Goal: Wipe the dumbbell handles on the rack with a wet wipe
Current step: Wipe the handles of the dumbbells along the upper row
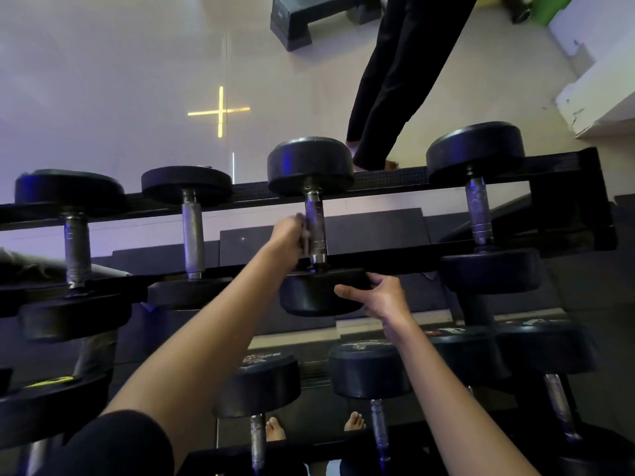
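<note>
The rack [388, 261] carries four black-headed dumbbells across its top tier, each lying front to back over the two rails. From the left, the first dumbbell [77, 249] and second dumbbell [193, 235] show dull knurled steel bars and are untouched. The third dumbbell [316, 221] has a darker, scuffed bar with a bright collar at its near end. The left hand [288, 237] is on the left flank of this bar, about midway along it, with fingers curled round it in a grasp. A pale sliver between the fingers and the bar may be the wet wipe [303, 241], but the view is too dim to confirm this. The right hand [381, 297] grasps the right side of the same dumbbell's near head [309, 298], with the thumb on the front and the fingers hooked over the top edge. The fourth dumbbell [478, 214] sits well apart to the right, untouched. The lower tier holds further dumbbells [369, 371].
</note>
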